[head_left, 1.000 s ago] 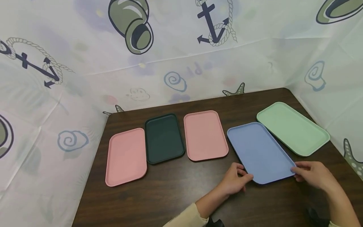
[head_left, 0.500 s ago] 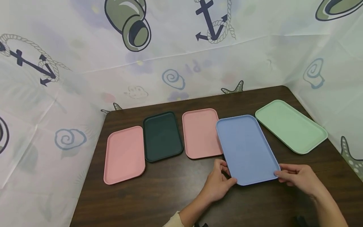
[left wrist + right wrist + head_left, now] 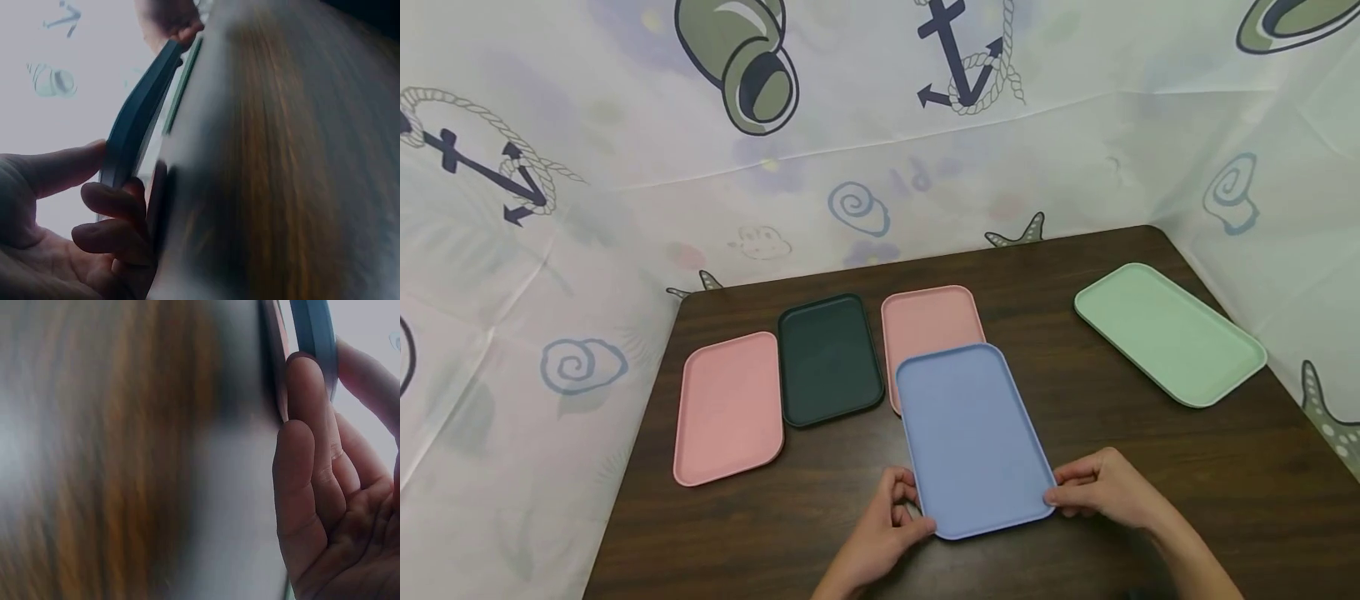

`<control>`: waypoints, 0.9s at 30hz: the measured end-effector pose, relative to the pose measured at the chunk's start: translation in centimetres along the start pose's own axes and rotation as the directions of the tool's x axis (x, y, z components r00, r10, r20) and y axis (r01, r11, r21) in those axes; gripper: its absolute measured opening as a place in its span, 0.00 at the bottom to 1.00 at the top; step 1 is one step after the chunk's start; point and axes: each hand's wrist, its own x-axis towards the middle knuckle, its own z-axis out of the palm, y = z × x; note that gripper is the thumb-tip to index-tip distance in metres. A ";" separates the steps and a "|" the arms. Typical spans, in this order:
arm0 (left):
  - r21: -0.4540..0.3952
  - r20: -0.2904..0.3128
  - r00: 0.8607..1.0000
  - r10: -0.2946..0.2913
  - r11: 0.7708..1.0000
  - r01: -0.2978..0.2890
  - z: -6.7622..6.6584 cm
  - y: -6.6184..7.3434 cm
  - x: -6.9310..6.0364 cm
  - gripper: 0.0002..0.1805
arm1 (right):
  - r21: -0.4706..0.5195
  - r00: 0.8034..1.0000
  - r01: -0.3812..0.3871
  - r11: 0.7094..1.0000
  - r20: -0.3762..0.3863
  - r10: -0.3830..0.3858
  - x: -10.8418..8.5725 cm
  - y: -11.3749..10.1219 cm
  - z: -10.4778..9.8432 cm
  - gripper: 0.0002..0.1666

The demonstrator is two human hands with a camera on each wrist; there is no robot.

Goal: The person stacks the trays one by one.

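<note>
The blue tray (image 3: 976,437) lies between left fingers (image 3: 914,531) and right fingers (image 3: 1073,497), both clamped near its closest corners.

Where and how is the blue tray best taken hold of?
Probably by its two near corners, from both sides, thumbs above and fingers beneath, as the left grip and right grip hold it. The blue tray is flat with a low rim, and only its far end overlaps the right pink tray in the head view.

Blue tray (image 3: 976,440) now farther left
</note>
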 end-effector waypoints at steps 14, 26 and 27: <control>-0.005 -0.027 0.999 -0.023 1.000 0.022 -2.8 -1.2 0.0 0.26 | -0.015 1.000 0.014 1.000 0.000 -0.014 1.9 -0.6 2.5 0.16; 0.033 -0.036 0.999 -0.005 0.999 0.007 -3.9 -1.3 1.3 0.26 | -0.056 1.000 0.003 0.998 -0.030 -0.005 2.7 -1.2 2.6 0.18; 0.030 -0.037 0.999 -0.006 1.000 0.007 -3.9 -1.3 1.4 0.26 | -0.054 1.000 0.000 0.999 -0.031 -0.002 2.8 -1.2 2.6 0.18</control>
